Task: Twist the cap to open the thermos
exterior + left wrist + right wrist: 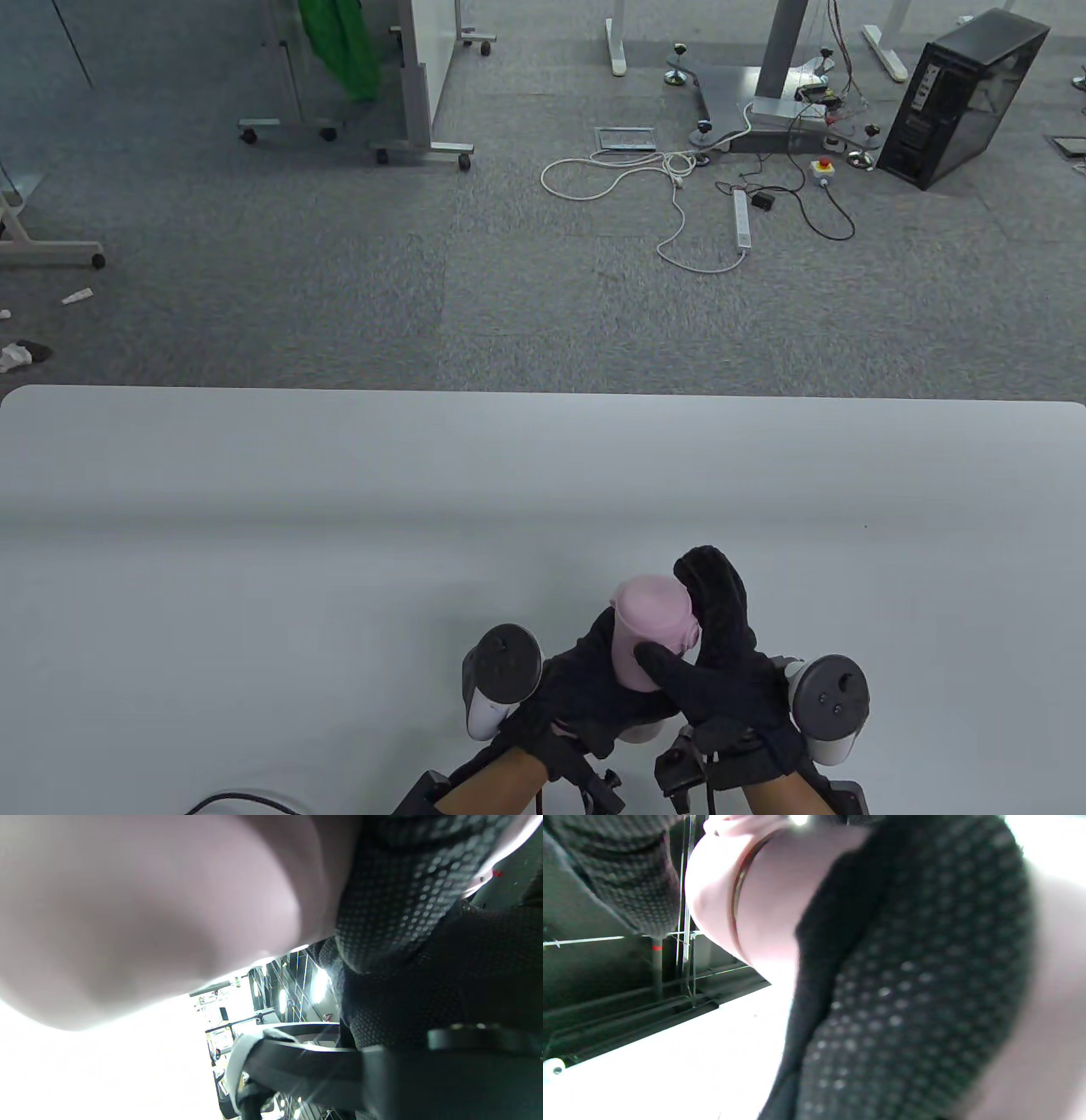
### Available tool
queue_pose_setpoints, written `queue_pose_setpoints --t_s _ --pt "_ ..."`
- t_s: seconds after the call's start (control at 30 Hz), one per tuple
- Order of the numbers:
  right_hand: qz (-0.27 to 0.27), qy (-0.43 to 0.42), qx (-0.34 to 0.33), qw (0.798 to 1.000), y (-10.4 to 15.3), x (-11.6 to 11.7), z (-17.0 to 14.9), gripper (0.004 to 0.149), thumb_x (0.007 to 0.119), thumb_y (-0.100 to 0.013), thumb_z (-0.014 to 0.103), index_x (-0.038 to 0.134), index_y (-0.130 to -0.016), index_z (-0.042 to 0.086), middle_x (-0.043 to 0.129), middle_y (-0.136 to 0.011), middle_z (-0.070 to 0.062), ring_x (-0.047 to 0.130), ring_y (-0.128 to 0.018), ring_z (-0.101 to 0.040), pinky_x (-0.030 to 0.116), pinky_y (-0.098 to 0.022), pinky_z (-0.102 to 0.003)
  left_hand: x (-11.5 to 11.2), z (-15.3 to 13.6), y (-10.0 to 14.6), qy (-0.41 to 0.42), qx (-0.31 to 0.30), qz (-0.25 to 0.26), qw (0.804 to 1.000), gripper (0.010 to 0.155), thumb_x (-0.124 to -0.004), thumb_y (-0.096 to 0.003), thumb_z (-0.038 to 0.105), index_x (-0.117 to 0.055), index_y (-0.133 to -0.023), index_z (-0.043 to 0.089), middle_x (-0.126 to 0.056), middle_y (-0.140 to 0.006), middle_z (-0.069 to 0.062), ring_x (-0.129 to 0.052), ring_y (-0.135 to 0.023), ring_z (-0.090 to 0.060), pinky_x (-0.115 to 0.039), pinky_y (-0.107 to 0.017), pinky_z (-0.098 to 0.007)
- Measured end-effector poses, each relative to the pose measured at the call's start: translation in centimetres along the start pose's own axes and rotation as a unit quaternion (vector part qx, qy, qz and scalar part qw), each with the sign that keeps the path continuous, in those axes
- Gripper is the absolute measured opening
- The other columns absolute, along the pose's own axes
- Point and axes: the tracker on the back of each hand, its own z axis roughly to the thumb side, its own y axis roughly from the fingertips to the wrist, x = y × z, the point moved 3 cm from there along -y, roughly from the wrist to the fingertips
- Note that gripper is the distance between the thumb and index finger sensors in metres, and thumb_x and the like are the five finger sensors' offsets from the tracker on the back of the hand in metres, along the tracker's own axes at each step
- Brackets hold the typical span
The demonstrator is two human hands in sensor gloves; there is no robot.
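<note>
Down at the near edge of the white worktop [254,509], a little right of centre, both gloved hands are wrapped around a pink thermos [649,632]. The left hand [585,679] grips the lower body of the bottle from the left side, fingers curled around it. The right hand [721,645] closes over the upper part, where the cap [653,594] sits: its thumb [670,666] crosses the front of the pink surface and its fingers [713,577] arch up and over the far side of the top. The bottle leans slightly away from the person; whether its base touches the worktop cannot be told, since the hands cover it. In the left wrist view the pink body [140,912] fills the upper left, blurred and very close, with dotted glove fabric [407,899] pressed beside it. In the right wrist view a thin coppery band [736,895] rings the thermos, and a dotted glove finger [908,984] lies across it.
</note>
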Motion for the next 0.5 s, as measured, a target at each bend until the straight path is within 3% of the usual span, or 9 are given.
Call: queue_pose_setpoints --t_s 0.17,0.5 --pt "-0.011 0.032 -0.004 0.999 0.2 0.2 0.5 0.105 0.097 -0.046 0.052 0.029 -0.115 0.010 0.049 -0.106 -0.024 0.059 -0.093 -0.051 0.049 -0.068 -0.071 0.3 0.4 0.1 0.005 -0.005 0.013 1.000 0.111 -0.099 -0.0181 0.057 -0.042 -0.107 0.021 -0.053 -0.111 -0.017 -0.062 -0.098 -0.048 -0.061 -0.065 -0.063" --pt "0.014 -0.015 0.008 1.000 0.1 0.5 0.1 0.096 0.095 -0.051 0.048 0.036 -0.115 0.009 0.062 -0.107 -0.024 0.072 -0.089 -0.050 0.055 -0.068 -0.069 1.5 0.2 0.9 -0.008 -0.005 0.031 0.999 0.111 -0.099 -0.0181 0.057 -0.042 -0.107 0.021 -0.053 -0.111 -0.017 -0.062 -0.098 -0.048 -0.061 -0.065 -0.063"
